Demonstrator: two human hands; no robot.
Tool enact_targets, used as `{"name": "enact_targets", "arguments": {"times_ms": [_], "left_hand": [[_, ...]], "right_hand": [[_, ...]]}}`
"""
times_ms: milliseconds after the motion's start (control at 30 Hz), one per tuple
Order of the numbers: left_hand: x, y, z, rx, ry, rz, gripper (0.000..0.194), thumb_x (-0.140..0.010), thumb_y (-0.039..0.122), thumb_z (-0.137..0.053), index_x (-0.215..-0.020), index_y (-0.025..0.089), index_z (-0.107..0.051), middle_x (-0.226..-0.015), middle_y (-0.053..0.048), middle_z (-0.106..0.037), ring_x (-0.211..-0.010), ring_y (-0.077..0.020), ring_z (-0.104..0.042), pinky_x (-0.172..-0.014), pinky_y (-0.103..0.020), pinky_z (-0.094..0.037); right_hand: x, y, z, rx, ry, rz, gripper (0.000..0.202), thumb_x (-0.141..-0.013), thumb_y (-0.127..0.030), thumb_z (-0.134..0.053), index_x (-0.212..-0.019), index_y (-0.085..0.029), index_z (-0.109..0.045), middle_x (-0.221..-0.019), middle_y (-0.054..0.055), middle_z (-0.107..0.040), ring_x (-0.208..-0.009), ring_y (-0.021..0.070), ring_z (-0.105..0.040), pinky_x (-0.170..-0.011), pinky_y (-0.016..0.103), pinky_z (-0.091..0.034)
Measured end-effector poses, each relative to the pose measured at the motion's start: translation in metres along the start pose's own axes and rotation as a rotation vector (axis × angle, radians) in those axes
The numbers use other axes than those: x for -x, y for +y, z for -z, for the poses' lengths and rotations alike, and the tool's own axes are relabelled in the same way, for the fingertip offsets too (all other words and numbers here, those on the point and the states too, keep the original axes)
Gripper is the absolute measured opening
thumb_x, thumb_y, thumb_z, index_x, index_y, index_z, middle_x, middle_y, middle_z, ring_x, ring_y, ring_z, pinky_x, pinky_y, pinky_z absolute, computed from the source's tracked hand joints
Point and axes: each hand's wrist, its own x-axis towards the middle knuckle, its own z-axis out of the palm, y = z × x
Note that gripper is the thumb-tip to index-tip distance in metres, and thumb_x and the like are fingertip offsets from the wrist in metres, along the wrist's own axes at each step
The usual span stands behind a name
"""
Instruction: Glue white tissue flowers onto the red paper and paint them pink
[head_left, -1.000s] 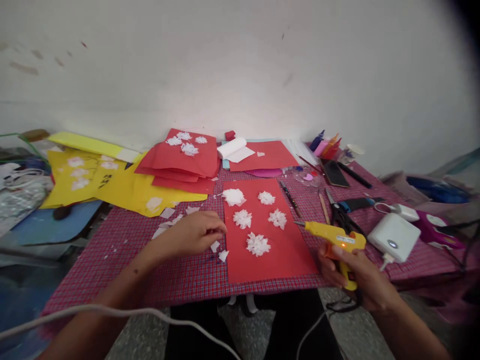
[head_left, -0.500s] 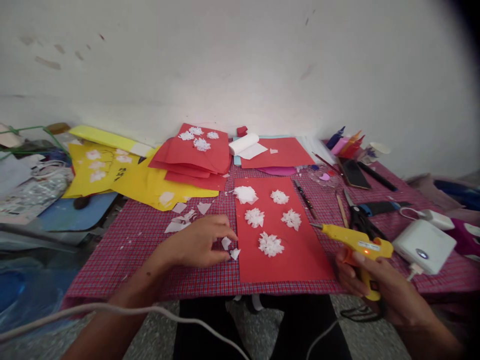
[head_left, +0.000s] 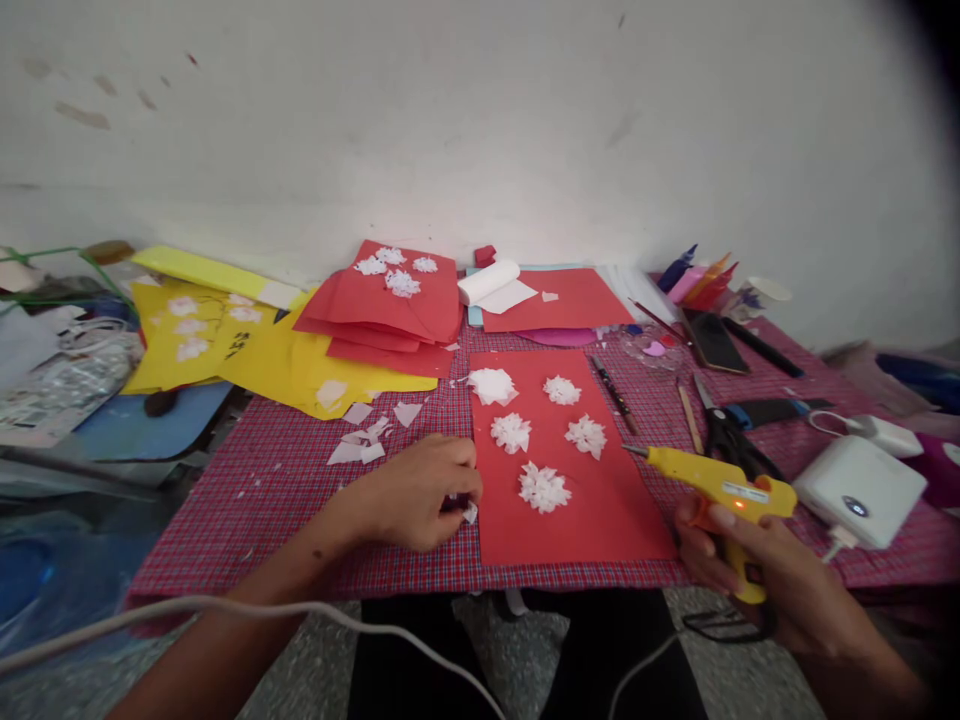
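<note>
My left hand (head_left: pixel 424 495) rests at the left edge of the red sheet (head_left: pixel 600 520), its fingers closed on a small white paper piece (head_left: pixel 470 512). Several white paper flowers lie on the sheet, among them one near the bottom (head_left: pixel 544 488) and a flatter one at the upper left (head_left: pixel 492 386). My right hand (head_left: pixel 757 560) is wrapped round the handle of a yellow glue gun (head_left: pixel 712 480). The gun's nozzle points left, over the right side of the sheet, and an orange light glows on its body.
White paper scraps (head_left: pixel 360 443) lie left of the sheet. Behind are stacked red papers (head_left: pixel 375 320) and a white roll (head_left: pixel 491 284). Scissors (head_left: pixel 724 430), a utility knife (head_left: pixel 772 412) and a white box (head_left: pixel 859 490) sit right. A pale cable (head_left: pixel 330 607) crosses the foreground.
The fingers of my left hand have closed on a small white paper piece beside the sheet. My right hand still holds the glue gun. The view has shifted slightly.
</note>
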Motion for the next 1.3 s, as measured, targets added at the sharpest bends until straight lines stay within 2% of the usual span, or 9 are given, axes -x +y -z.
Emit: {"name": "enact_targets", "arguments": {"times_ms": [133, 500, 700, 933, 1100, 1300], "left_hand": [[0.001, -0.001, 0.001, 0.027, -0.001, -0.022, 0.012, -0.081, 0.014, -0.062, -0.09, 0.021, -0.063, -0.097, -0.003, -0.06, -0.093, -0.0189, -0.056, -0.089, -0.037, -0.042], [0.006, 0.003, 0.008, 0.051, -0.027, -0.015, 0.04, -0.07, 0.007, -0.06, -0.105, 0.026, -0.064, -0.1, -0.002, -0.061, -0.097, -0.0202, -0.056, -0.092, -0.039, -0.041], [0.009, 0.002, 0.008, 0.047, -0.014, -0.009, 0.031, -0.077, 0.025, -0.076, -0.106, 0.025, -0.066, -0.105, -0.002, -0.06, -0.1, -0.0212, -0.057, -0.094, -0.04, -0.04], [0.007, 0.002, 0.007, 0.048, 0.02, -0.022, 0.017, -0.083, 0.019, -0.07, -0.099, 0.025, -0.068, -0.098, -0.001, -0.063, -0.096, -0.0177, -0.059, -0.09, -0.036, -0.04], [0.006, 0.001, 0.009, 0.03, -0.011, -0.01, 0.008, -0.087, 0.018, -0.065, -0.093, 0.024, -0.068, -0.09, 0.0, -0.062, -0.092, -0.0173, -0.058, -0.088, -0.035, -0.039], [0.006, -0.001, 0.007, 0.019, -0.03, -0.005, 0.007, -0.092, 0.02, -0.062, -0.088, 0.024, -0.067, -0.088, 0.0, -0.062, -0.088, -0.0164, -0.056, -0.087, -0.036, -0.037]], "right_hand": [[0.001, -0.001, -0.001, 0.002, 0.014, -0.005, 0.03, -0.084, -0.048, -0.077, -0.085, -0.018, -0.069, -0.059, -0.001, -0.049, -0.042, 0.0067, -0.037, -0.042, 0.022, -0.032], [-0.001, 0.002, 0.003, -0.018, 0.002, -0.026, 0.029, -0.085, -0.047, -0.076, -0.084, -0.019, -0.069, -0.057, -0.001, -0.049, -0.041, 0.0073, -0.035, -0.043, 0.024, -0.027], [-0.002, 0.002, 0.006, -0.003, -0.025, -0.035, 0.029, -0.084, -0.047, -0.077, -0.085, -0.019, -0.07, -0.059, -0.001, -0.049, -0.041, 0.0068, -0.038, -0.042, 0.023, -0.031], [-0.001, 0.003, 0.006, 0.001, 0.007, -0.037, 0.03, -0.085, -0.048, -0.076, -0.084, -0.019, -0.07, -0.058, 0.0, -0.049, -0.042, 0.0068, -0.038, -0.044, 0.024, -0.032], [-0.004, 0.005, 0.013, 0.026, -0.016, -0.047, 0.032, -0.081, -0.051, -0.078, -0.084, -0.02, -0.07, -0.056, 0.0, -0.049, -0.04, 0.0098, -0.035, -0.041, 0.027, -0.029], [-0.005, 0.005, 0.016, 0.045, -0.073, -0.054, 0.033, -0.086, -0.053, -0.073, -0.082, -0.02, -0.069, -0.05, -0.001, -0.044, -0.04, 0.0097, -0.033, -0.043, 0.026, -0.027]]}}
